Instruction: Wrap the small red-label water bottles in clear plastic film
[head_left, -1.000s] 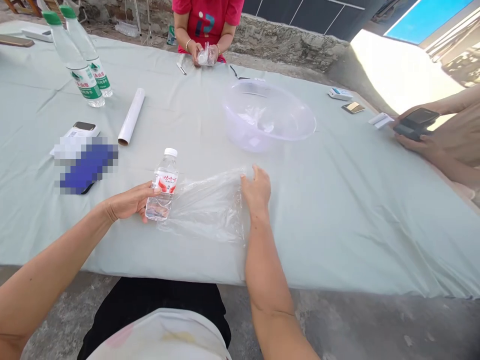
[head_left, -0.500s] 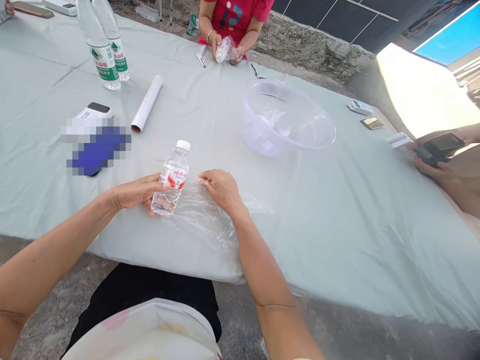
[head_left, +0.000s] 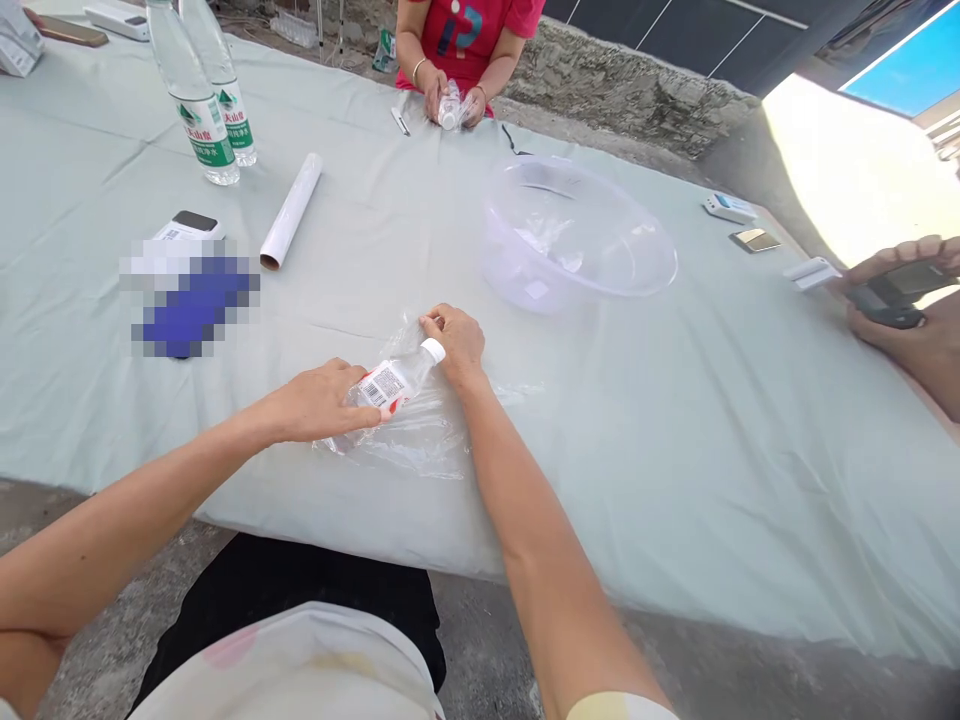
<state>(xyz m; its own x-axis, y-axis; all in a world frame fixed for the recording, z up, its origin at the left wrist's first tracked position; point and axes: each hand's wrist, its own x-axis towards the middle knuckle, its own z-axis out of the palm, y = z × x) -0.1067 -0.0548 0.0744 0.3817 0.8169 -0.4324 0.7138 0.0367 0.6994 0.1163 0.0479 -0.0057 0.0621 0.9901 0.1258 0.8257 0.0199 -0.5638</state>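
Observation:
A small clear water bottle [head_left: 397, 380] with a white cap and a red-and-white label lies tilted over the table, its cap pointing up and right. My left hand [head_left: 322, 400] is closed around its lower part, the thumb along the label. Under and around the bottle spreads a thin sheet of clear plastic film [head_left: 431, 440], wrinkled on the cloth. Just beyond the cap, my right hand [head_left: 459, 340] pinches the far edge of the film between thumb and fingers.
A clear plastic basin [head_left: 581, 230] stands ahead to the right. On the left are a film roll [head_left: 292, 210], two large water bottles [head_left: 206, 135] and a white device [head_left: 191, 226]. Across the table a person [head_left: 469, 50] holds a wrapped bottle; another person's hands [head_left: 900, 320] hold a dark device.
The bottle has gone from nearly upright to lying tilted on the film, moving right with my left hand. My right hand has shifted forward and slightly right with the film edge.

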